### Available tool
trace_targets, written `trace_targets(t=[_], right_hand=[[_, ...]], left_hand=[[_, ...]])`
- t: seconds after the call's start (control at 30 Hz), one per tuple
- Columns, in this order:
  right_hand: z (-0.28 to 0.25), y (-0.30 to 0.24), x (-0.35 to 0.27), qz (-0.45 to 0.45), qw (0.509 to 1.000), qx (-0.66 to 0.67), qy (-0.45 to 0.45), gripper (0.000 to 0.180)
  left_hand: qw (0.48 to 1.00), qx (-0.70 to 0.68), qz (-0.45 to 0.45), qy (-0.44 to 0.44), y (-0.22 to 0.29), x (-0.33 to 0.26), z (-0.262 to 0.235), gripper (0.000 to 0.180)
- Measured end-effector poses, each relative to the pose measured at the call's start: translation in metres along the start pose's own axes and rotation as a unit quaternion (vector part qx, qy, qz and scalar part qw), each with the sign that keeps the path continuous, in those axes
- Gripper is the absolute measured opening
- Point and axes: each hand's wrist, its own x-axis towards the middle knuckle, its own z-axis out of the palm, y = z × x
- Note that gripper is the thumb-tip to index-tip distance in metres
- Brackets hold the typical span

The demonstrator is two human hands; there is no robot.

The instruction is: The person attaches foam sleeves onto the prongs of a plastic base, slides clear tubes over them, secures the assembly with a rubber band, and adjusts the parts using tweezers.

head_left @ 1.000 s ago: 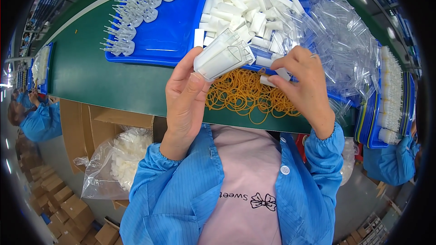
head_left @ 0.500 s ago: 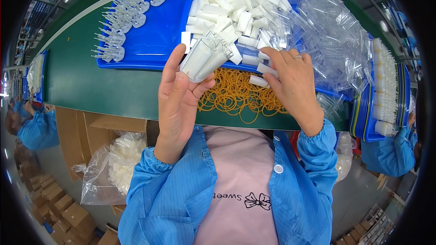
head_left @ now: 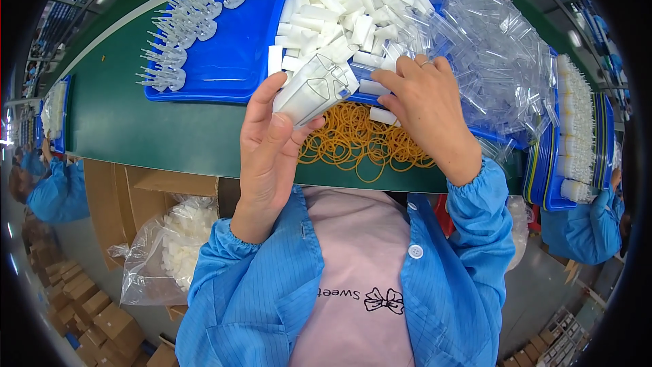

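My left hand (head_left: 268, 139) is closed around a small bundle of clear plastic sleeves (head_left: 319, 85), with white showing inside them. It holds the bundle tilted above the near edge of the blue tray (head_left: 231, 92). At the tray's front edge, my right hand (head_left: 428, 105) has its thumb and index finger around the end of a short white plastic tube (head_left: 371, 87); the other fingers curl above clear sleeves. Another white tube (head_left: 384, 116) lies just below that hand, beside brown rubber bands (head_left: 360, 139). A heap of white tubes (head_left: 333, 10) fills the tray's middle.
Loose clear sleeves (head_left: 496, 54) are piled at the right. Pronged translucent parts (head_left: 180, 41) stand in rows on the left tray. Stacked blue trays (head_left: 543, 170) sit at the far right. Below the green table (head_left: 156, 139) is an open carton (head_left: 109, 211) with a bag of white pieces.
My right hand has moved slightly left and away from me, and the white tube it touched no longer shows. The bundle in my left hand has turned and tilted to the right.
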Motion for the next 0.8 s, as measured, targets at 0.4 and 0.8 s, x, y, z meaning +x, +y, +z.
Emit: trace_targets(t=[0.4, 0.8], right_hand=[[-0.020, 0.014, -0.017, 0.063, 0.997, 0.051, 0.008, 0.022], [-0.050, -0.019, -0.040, 0.185, 0.775, 0.552, 0.246, 0.023]], left_hand=[[0.999, 0.044, -0.015, -0.017, 0.002, -0.001, 0.006, 0.059], [0.926, 0.320, 0.156, -0.127, -0.007, -0.008, 0.014, 0.053]])
